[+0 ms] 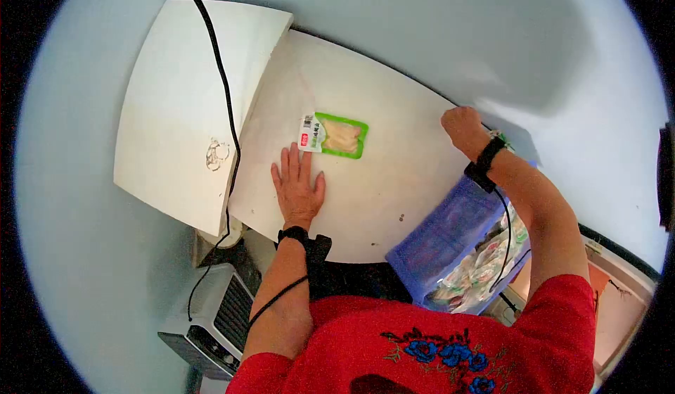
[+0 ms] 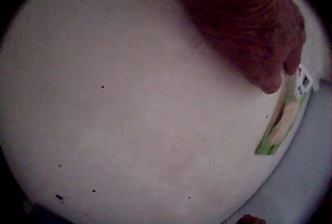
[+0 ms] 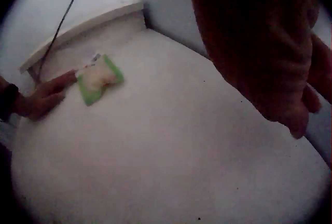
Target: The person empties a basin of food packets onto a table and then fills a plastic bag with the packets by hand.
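A flat packet with a green border and pale contents [image 1: 342, 137] lies on the white table [image 1: 351, 204]. My left hand [image 1: 298, 191] rests palm down with fingers straight, fingertips at the packet's white end; the left wrist view shows that hand [image 2: 249, 32] beside the packet [image 2: 284, 123]. Over the table's far right edge is my right hand [image 1: 466, 129], its fingers loosely curled and nothing visible in them. In the right wrist view, the right hand [image 3: 259, 52] is well apart from the packet [image 3: 98, 80].
A blue basket [image 1: 439, 236] holding several clear and green packets [image 1: 481, 267] stands at the table's right front, under my right forearm. To the left are a raised white panel [image 1: 183, 112], a hanging black cable [image 1: 223, 77] and a grey appliance [image 1: 207, 309]. Walls border the table.
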